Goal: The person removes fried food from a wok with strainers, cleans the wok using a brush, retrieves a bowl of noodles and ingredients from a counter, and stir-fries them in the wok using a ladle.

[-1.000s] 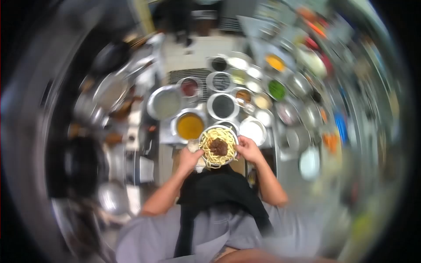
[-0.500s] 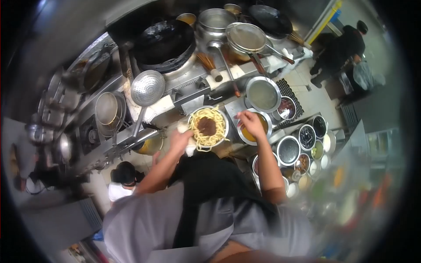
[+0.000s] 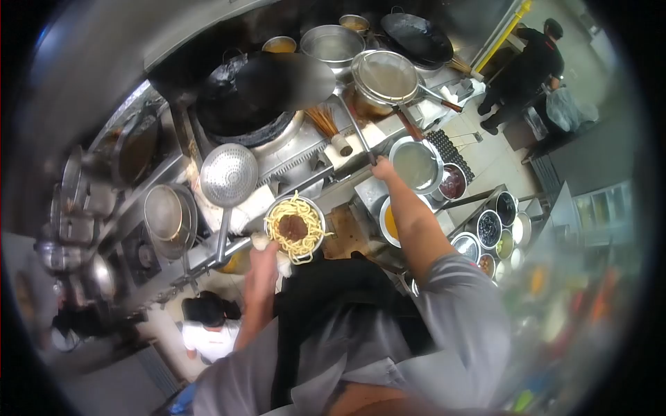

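Observation:
My left hand (image 3: 264,256) is closed on the near-left rim of a round metal pan, with a white cloth (image 3: 260,240) at the fingers. Thick pale noodles (image 3: 310,227) fill the pan, some hanging over its edge, and a mound of dark brown sauce (image 3: 293,227) sits on top. Farther right, my right hand (image 3: 381,168) is wrapped round the end of a long ladle (image 3: 358,129). The ladle's shaft runs up toward the stove, where its bowl end is blurred. A metal pot of cloudy liquid (image 3: 415,165) stands just right of that hand.
A large black wok (image 3: 215,114) sits at the back left, near a perforated skimmer (image 3: 229,175) and a bamboo brush (image 3: 326,128). Several ingredient tubs (image 3: 489,229) stand right. Co-workers are a person in white (image 3: 210,340) at lower left and another in black (image 3: 534,66) at upper right.
My right hand has moved from over the yellow-liquid bowl up to the ladle's handle and closed on it. My left hand and the noodle pan have shifted left and slightly nearer in view.

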